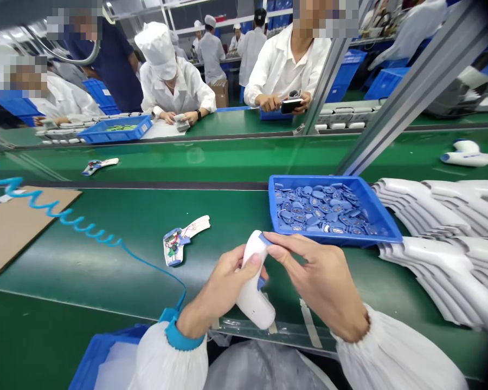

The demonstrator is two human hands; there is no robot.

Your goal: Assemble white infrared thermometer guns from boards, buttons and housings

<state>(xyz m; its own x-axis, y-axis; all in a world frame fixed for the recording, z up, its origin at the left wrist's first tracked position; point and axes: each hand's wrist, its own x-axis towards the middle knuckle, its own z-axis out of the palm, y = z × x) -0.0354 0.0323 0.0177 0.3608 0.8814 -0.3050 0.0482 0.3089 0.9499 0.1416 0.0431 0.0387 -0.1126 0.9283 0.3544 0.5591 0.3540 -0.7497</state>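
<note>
Lightly held: a white plastic gun-shaped housing (255, 303) sits tilted between both hands, just above the bench's front edge, with a small blue plastic insert (264, 236) showing at its top.
Handling: it looks light, stiff and smooth, so probably a little slippery; the rounded grip seems the surest place to take hold.
Left hand (222, 287): curled around the housing, fingers closed on it, thumb pressed against its side.
Right hand (321, 279): fingers extended, thumb and forefinger pinching the top near the insert.
Nearby: a shallow blue plastic tray (317, 179) of small blue oval parts (321, 208) lies just past the right hand, and stacked white plastic shells (435, 281) lie to its right.
Left side: an opened housing with a green circuit board (174, 244) lies on the green bench mat (106, 271), crossed by a blue coiled cord (65, 216).
Room: the mat is open toward the left; the tray and shells crowd the right.
</note>
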